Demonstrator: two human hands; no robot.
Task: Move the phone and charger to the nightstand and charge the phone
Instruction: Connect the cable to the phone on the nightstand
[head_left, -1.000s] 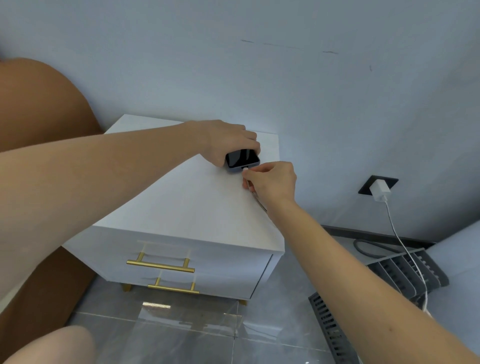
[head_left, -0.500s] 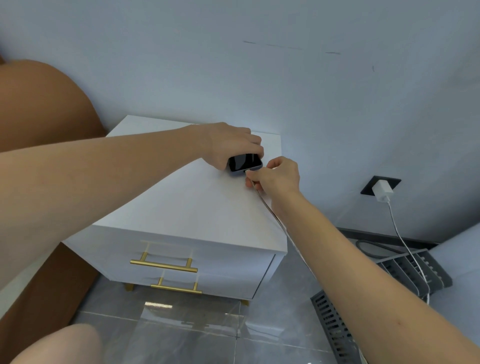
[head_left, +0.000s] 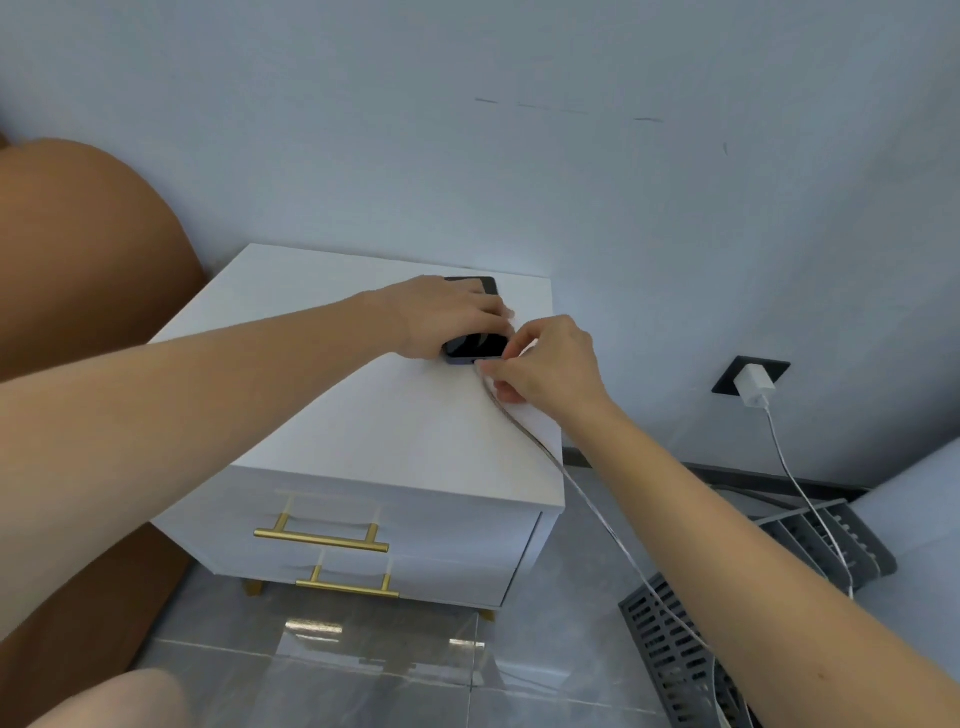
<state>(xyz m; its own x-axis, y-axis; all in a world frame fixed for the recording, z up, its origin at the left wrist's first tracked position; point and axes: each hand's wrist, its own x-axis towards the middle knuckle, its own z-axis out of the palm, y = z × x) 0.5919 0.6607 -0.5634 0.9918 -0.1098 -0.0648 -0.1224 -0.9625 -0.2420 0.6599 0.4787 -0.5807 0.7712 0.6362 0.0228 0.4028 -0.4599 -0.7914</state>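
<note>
pressing phone (head_left: 475, 345) onto nightstand (head_left: 395, 415) – left hand (head_left: 447, 317) fingers clamped on it, right hand (head_left: 545, 364) fingers pinching cable (head_left: 582, 493) end

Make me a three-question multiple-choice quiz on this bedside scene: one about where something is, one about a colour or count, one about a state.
1. Where is the phone?
A. on the floor
B. on the nightstand top
C. in a drawer

2. What colour are the drawer handles?
A. gold
B. black
C. red

3. What is the state of the charger plug?
A. lying on the floor
B. held in a hand
C. plugged into the wall socket

Answers: 1 B, the left hand steadies it there. 2 A, both bars shine gold. 3 C, it sits in the socket while the right hand holds the cable end at the phone.
</note>
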